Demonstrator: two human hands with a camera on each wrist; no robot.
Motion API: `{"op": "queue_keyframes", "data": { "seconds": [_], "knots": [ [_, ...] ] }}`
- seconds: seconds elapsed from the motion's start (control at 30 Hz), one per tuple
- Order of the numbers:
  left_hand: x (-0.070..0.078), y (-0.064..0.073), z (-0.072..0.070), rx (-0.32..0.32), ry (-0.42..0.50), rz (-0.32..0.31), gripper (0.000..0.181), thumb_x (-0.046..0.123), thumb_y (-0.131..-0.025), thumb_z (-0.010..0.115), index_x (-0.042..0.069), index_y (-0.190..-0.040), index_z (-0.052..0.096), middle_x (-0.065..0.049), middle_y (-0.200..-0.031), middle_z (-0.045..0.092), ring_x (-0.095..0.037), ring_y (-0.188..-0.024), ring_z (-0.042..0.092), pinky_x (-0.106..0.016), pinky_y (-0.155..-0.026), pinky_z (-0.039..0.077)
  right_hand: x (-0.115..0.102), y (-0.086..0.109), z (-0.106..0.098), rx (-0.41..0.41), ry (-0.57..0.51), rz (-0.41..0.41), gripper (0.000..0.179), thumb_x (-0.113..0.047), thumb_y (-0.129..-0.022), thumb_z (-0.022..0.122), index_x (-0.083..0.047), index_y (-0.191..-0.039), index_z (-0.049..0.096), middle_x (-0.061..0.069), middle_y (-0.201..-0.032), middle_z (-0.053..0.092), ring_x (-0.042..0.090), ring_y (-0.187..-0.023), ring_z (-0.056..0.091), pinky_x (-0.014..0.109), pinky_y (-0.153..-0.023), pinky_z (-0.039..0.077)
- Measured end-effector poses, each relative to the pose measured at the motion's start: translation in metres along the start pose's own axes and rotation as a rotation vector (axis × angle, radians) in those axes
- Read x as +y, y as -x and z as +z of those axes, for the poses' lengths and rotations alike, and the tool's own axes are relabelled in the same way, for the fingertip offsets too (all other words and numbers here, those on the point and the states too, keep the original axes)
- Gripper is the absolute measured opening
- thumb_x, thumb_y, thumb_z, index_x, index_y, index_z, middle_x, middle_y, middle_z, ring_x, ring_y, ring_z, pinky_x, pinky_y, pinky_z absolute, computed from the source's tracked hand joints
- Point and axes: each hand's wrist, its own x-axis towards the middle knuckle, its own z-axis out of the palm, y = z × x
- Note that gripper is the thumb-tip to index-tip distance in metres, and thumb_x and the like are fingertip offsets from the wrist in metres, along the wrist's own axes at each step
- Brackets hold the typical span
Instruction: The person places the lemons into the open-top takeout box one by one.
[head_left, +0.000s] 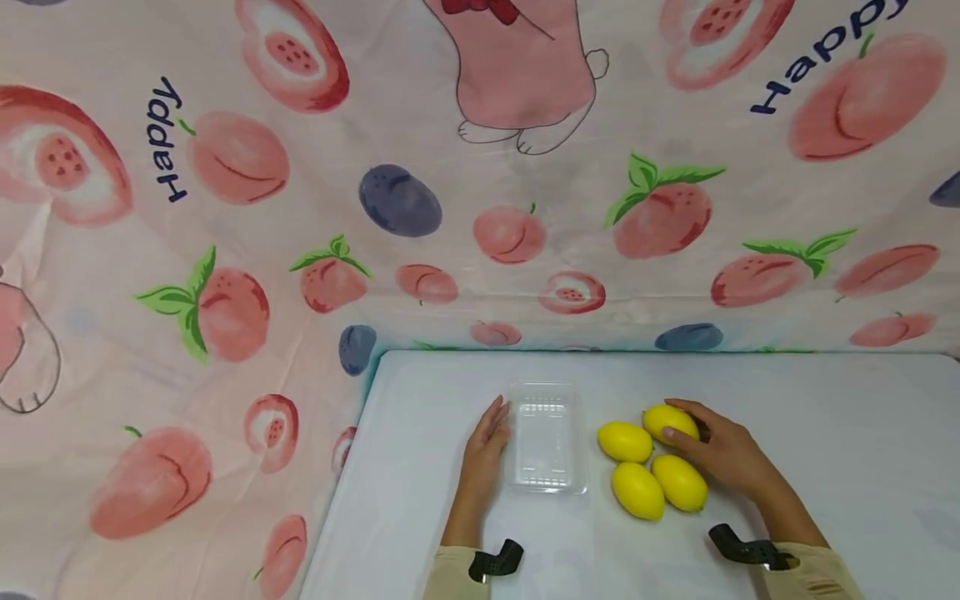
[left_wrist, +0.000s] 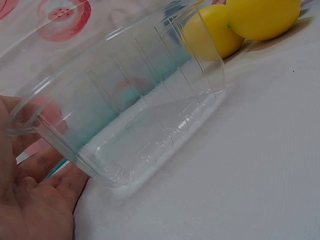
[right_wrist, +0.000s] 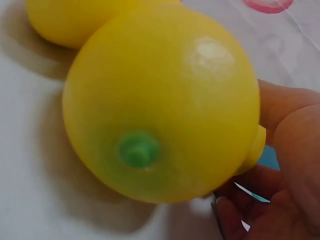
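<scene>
While the left wall of a clear, rectangular plastic container (head_left: 546, 442) is touched by the left hand (head_left: 484, 443), with the fingers extended, a yellow, oval lemon (head_left: 667, 418) is gripped between the thumb and fingers of the right hand (head_left: 726, 448). This lemon is placed at the far right of a cluster; three other yellow, oval lemons (head_left: 637, 492) are grouped beside it, one to its left and two nearer. The container is set left of them on a white surface (head_left: 555, 554), backed by a pale pink, fruit-printed cloth (head_left: 420, 158).
</scene>
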Motion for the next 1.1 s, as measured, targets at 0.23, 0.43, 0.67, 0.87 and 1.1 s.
{"op": "queue_keyframes", "data": {
  "seconds": [0.23,0.43,0.67,0.87,1.1],
  "knots": [
    [-0.001,0.0,0.001,0.001,-0.013,0.002,0.052,0.016,-0.106,0.051,0.021,-0.157,0.042,-0.003,-0.158,0.048,-0.024,-0.15,0.04,-0.048,-0.125,0.03,0.0,0.001,0.0,0.025,0.033,-0.003,0.073,-0.065,-0.094,0.059,-0.016,-0.147,0.048,0.03,-0.145,0.053,0.05,-0.125,0.054,0.071,-0.098,0.046],
    [0.0,-0.001,0.001,0.003,-0.005,0.003,0.052,0.014,-0.106,0.051,0.02,-0.156,0.043,-0.005,-0.158,0.049,-0.024,-0.149,0.041,-0.047,-0.125,0.03,0.0,0.0,-0.001,0.055,0.074,-0.012,0.065,-0.057,-0.092,0.068,-0.014,-0.137,0.049,0.034,-0.133,0.06,0.046,-0.113,0.061,0.065,-0.093,0.052],
    [0.001,-0.001,0.002,0.01,-0.009,-0.003,0.052,0.014,-0.106,0.05,0.019,-0.156,0.043,-0.004,-0.157,0.049,-0.023,-0.149,0.041,-0.046,-0.125,0.031,0.001,-0.001,-0.005,0.043,0.099,-0.025,0.081,-0.06,-0.088,0.071,-0.011,-0.147,0.045,0.034,-0.131,0.061,0.046,-0.113,0.061,0.064,-0.092,0.052],
    [0.001,0.0,0.002,0.013,-0.006,-0.013,0.051,0.013,-0.106,0.051,0.02,-0.156,0.043,-0.003,-0.157,0.049,-0.022,-0.149,0.042,-0.045,-0.125,0.03,0.002,0.001,-0.011,0.009,0.052,0.046,0.089,-0.066,-0.092,0.062,-0.011,-0.156,0.038,0.036,-0.143,0.051,0.05,-0.122,0.054,0.07,-0.097,0.047],
    [-0.001,-0.002,0.002,0.008,-0.014,-0.007,0.052,0.014,-0.106,0.05,0.019,-0.157,0.042,-0.003,-0.157,0.049,-0.023,-0.149,0.041,-0.046,-0.125,0.03,-0.002,0.004,-0.014,0.008,-0.053,0.113,0.087,-0.065,-0.09,0.066,-0.009,-0.152,0.04,0.029,-0.143,0.05,0.044,-0.12,0.051,0.061,-0.092,0.05]
  ]
}}
